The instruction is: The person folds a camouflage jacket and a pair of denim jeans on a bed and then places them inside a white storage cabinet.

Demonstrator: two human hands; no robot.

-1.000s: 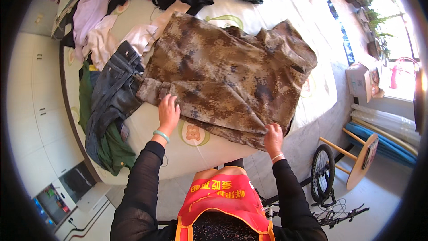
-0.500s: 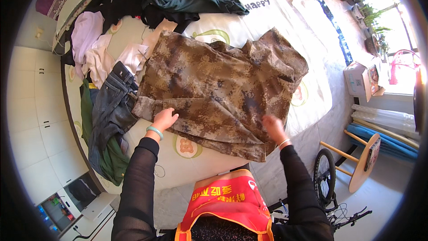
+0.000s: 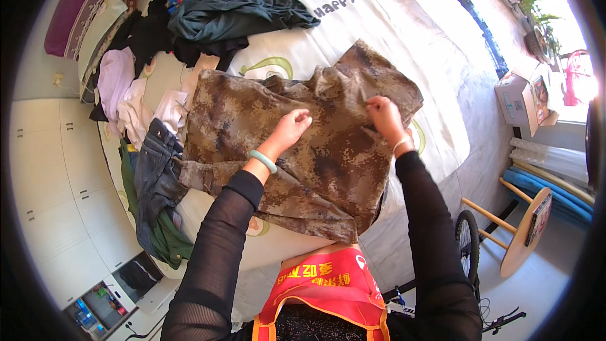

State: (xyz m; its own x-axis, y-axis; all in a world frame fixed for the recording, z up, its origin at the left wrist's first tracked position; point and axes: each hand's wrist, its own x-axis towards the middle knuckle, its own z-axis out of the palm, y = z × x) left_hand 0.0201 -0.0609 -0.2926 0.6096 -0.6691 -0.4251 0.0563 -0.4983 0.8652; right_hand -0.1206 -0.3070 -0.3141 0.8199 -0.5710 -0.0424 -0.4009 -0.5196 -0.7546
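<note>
A brown camouflage garment (image 3: 328, 158), which looks like a jacket, lies spread on the bed (image 3: 372, 9). Over its middle is my left hand (image 3: 291, 129), with the fingers curled together and no cloth visible between them. To the right, my right hand (image 3: 385, 119) is closed over the upper part of the garment, close to the section that sticks out at the far right. Whether cloth is pinched under those fingers is hidden. Creases run across the garment between the two hands, and its lower edge reaches the near side of the bed.
Grey jeans (image 3: 161, 158) and a green garment (image 3: 167, 240) hang over the left bed edge. Heaped clothes, with dark green trousers (image 3: 243, 17) among them, lie at the far side. A tipped wooden stool (image 3: 524, 233), a bicycle wheel (image 3: 467, 246) and a cardboard box (image 3: 521, 101) stand right.
Both hands have moved away from me, up over the garment; the left also went right, off the lower edge. The view has shifted, and the garment's right part lies slightly differently.
</note>
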